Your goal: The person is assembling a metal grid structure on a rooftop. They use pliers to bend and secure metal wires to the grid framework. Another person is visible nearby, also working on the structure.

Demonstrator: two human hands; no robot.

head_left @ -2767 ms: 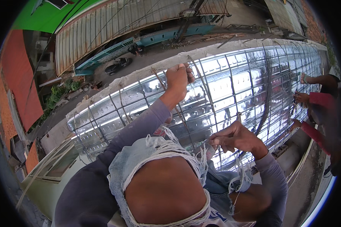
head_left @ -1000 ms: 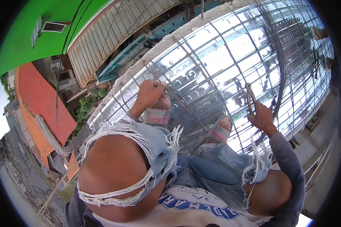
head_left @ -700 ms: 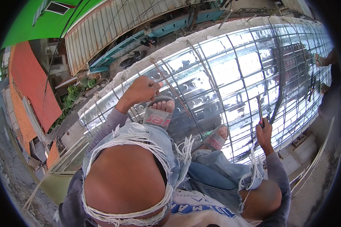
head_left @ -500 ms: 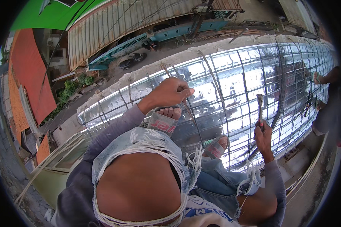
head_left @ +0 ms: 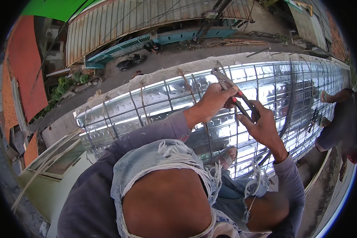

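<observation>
Long-handled pincers (head_left: 246, 104) with red bands on the handles slant up and left over the steel bar grid (head_left: 170, 95). The fingers of my right hand (head_left: 265, 129) are around the handle ends, which stand somewhat apart. My left hand (head_left: 211, 104) is closed beside the pincers, just below their head, its thumb along the tool. What its fingers pinch, if anything, is hidden. Near the pincers' jaws, a bent rusty bar end rises at the slab edge. Shiny ribbed metal decking (head_left: 154, 101) lies under the grid. My sandalled right foot (head_left: 228, 155) rests on the grid.
A rough concrete edge (head_left: 162, 74) runs along the far side, with a street and a parked motorbike (head_left: 131, 62) far below. Rusty bar ends stick up along it. At the right, another person's sandalled foot (head_left: 330, 96) stands on the grid. A dark cable (head_left: 291, 103) crosses the bars.
My right hand has brought the pincers up and left, beside my left hand. My left hand has moved right, along the far part of the grid. The view has shifted slightly.
</observation>
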